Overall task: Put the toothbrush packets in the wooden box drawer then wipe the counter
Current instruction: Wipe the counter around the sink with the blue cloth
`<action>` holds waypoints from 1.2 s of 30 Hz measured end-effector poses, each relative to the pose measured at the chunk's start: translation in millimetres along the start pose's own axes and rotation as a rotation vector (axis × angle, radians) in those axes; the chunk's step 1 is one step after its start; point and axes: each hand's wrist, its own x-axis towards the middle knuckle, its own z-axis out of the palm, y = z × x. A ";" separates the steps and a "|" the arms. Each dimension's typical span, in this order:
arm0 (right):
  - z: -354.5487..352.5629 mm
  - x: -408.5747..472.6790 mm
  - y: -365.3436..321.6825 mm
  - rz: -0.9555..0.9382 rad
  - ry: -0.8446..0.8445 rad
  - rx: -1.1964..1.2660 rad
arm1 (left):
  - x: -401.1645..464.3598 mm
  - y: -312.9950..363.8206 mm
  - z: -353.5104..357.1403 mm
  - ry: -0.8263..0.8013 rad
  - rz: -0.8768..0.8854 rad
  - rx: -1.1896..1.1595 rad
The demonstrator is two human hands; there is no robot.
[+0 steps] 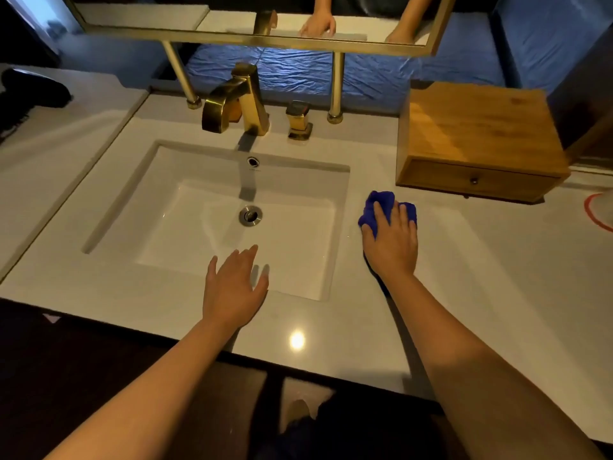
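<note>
A wooden box [471, 124] stands at the back right of the white counter [481, 260], its drawer [477, 182] closed with a small dark knob. No toothbrush packets are in sight. My right hand [391, 244] lies flat with straight fingers on a blue cloth [381, 202], pressing it to the counter just right of the sink and in front of the box. My left hand [234, 287] hovers with fingers spread and relaxed over the sink's front rim, holding nothing.
A white rectangular sink [185, 200] sits in the counter's middle, with a gold faucet [232, 101] and gold handle [298, 119] behind it. A gold-framed mirror [252, 36] hangs above on two posts. A dark object [30, 88] lies far left. A red-ringed item [597, 210] shows at the right edge.
</note>
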 end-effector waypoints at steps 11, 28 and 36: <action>16.7 -35.9 -72.2 -0.233 -0.091 0.482 | -0.6 4.9 -4.6 -0.021 -0.012 0.001; -16.5 20.7 47.5 0.077 0.051 0.039 | 1.7 2.0 -3.6 -0.039 -0.031 0.018; 10.6 51.1 -26.6 -0.280 -0.065 0.138 | 1.9 0.0 -1.3 -0.048 -0.038 0.022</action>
